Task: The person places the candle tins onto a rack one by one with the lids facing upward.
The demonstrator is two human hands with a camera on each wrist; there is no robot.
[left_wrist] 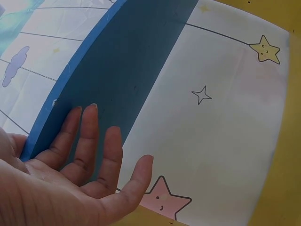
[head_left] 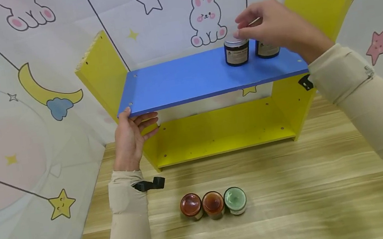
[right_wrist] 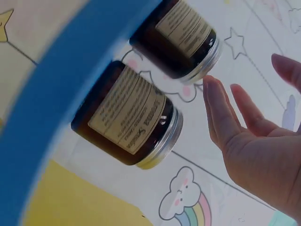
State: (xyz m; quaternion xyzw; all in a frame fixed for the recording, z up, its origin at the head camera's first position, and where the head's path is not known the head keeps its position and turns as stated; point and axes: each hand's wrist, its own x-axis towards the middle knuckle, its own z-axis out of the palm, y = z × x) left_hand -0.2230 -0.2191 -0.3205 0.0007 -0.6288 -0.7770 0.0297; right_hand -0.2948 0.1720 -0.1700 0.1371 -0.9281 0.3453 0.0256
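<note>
My left hand point(head_left: 129, 140) holds the front left corner of a blue shelf board point(head_left: 172, 82), thumb on top. Its other fingers point(left_wrist: 87, 141) spread loosely beneath the board. On the board's right part stand two dark glass jars with beige labels. The left jar point(head_left: 237, 53) has a silver lid; the right jar point(head_left: 268, 49) has its top hidden by my right hand point(head_left: 273, 24). That hand hovers at lid height with extended fingers and nothing between them. In the right wrist view, its fingertips point(right_wrist: 211, 84) are right by the lid of one jar point(right_wrist: 178, 40).
Yellow side panels point(head_left: 318, 6) rise above the board at both ends. Below it runs a yellow lower shelf point(head_left: 215, 132). On the wooden table point(head_left: 295, 186) nearer me stand a dark red jar point(head_left: 190, 205), an orange-red jar point(head_left: 213, 202) and a green jar point(head_left: 235, 198) in a row.
</note>
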